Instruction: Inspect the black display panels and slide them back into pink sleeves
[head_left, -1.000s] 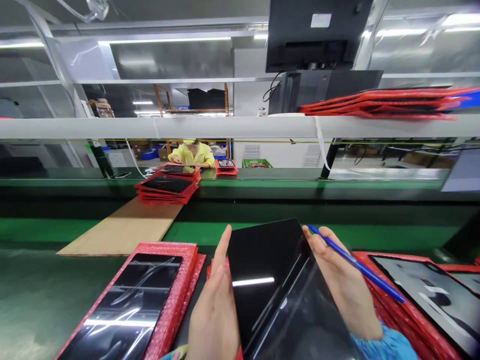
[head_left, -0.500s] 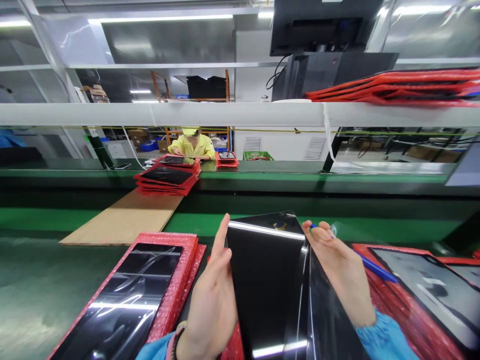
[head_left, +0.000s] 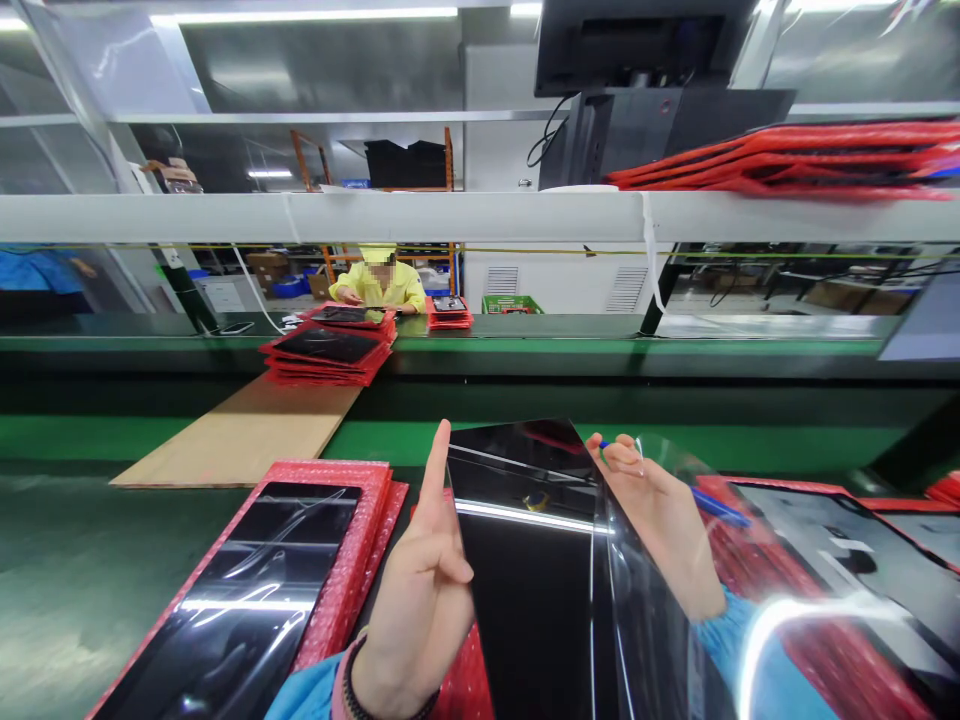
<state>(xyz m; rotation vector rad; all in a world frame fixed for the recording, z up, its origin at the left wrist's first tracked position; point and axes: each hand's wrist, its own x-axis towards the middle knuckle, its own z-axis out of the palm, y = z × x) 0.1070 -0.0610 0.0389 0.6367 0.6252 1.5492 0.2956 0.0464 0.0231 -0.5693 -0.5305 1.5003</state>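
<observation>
Working above the long green bench (head_left: 165, 510), I want the dark screen (head_left: 532, 600) steady in the air, and it is up in front of me, tilted, between the red sleeves (head_left: 337, 590) on my left and the red stack (head_left: 802, 600) on my right. Both piles sit close, so my elbows should stay in and the screen's lower end well off them. The clear film (head_left: 652, 600) stands away along the screen's right side and flares out past my fingers; I judge it best drawn back low and evenly, since a sharp tug could twist the screen or let the film fall back on the glass. My left hand (head_left: 420, 600) is closed on the left edge, thumb at the front rim and forefinger straight up along the side, which braces it without smearing the middle. My right hand (head_left: 667, 520) is by the top right corner, its fingertips together, as far as I can tell, on the film. Whether they also touch the glass, I cannot tell. Smallest of all, the blue pen (head_left: 720, 507) is tucked in that same hand, so its tip needs to point away from the glass.
</observation>
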